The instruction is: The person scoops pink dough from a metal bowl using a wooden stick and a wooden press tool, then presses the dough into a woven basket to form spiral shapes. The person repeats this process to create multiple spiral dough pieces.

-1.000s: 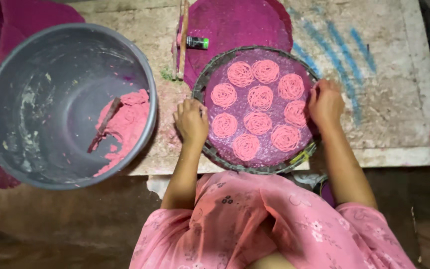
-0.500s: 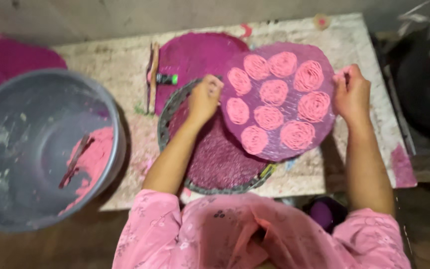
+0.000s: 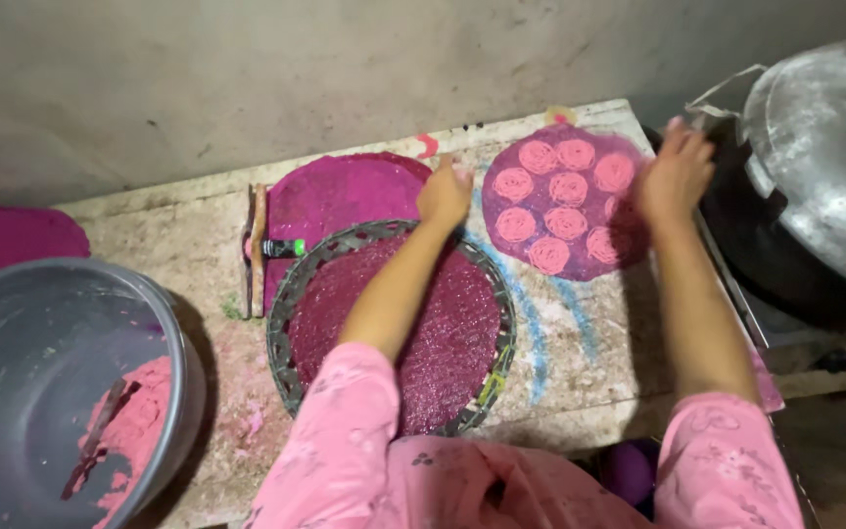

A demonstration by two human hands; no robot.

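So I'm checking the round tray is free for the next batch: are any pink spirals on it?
No: the tray holds only a bare dark-red mat, and the spirals sit on a sheet beside it.

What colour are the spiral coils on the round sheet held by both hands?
Light pink coils on a purple sheet; head view.

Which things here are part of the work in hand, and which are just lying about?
In use: left hand and right hand holding the round mat with pink spirals; woven tray below.

Lying about: grey basin, pink dough, metal lid, wooden sticks.
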